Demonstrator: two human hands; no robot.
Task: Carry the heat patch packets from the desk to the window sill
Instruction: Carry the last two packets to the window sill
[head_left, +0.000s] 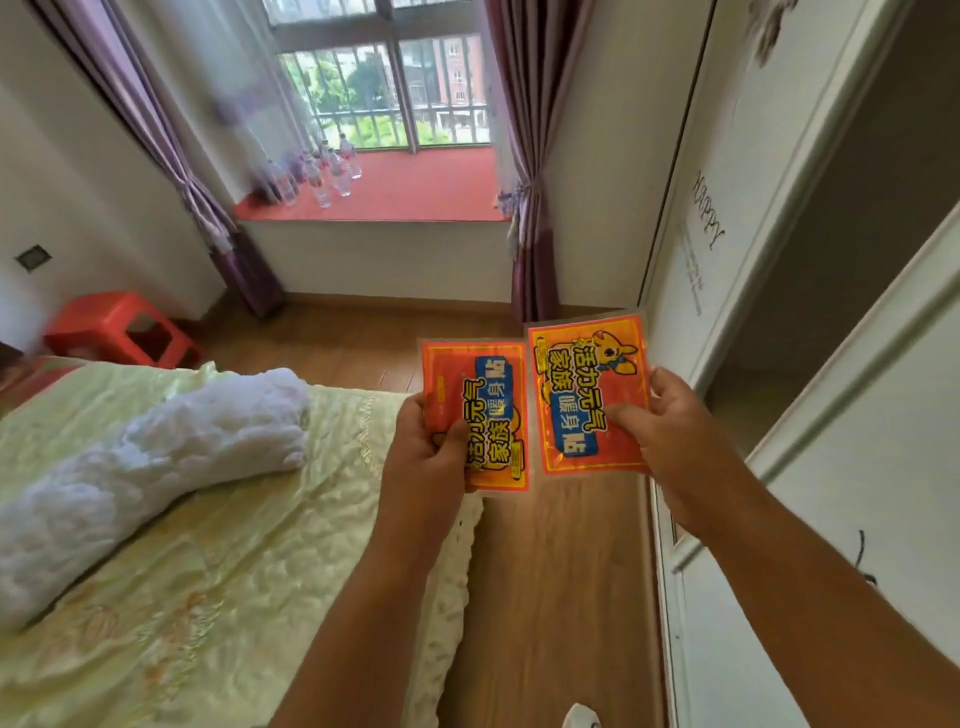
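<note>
Over the wooden floor (545, 571) beside the bed (208, 545), two orange packets are held up side by side, edges nearly touching: the left hand (431, 457) pinches the left packet (475, 410), thumb on its face, and the right hand (670, 431) pinches the right packet (589, 395) the same way. Well beyond the bed lies the red sill (415, 187), with bottles (317, 174) on its left part. A wardrobe (753, 208) stands across the floor from the bed.

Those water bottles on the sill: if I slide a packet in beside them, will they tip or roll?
The water bottles stand upright, tall and narrow, on the red window sill, so a nudge would probably topple one. They look round, so a fallen one would likely roll. The bare sill to their right seems a safer spot for the packet in the right hand.
</note>
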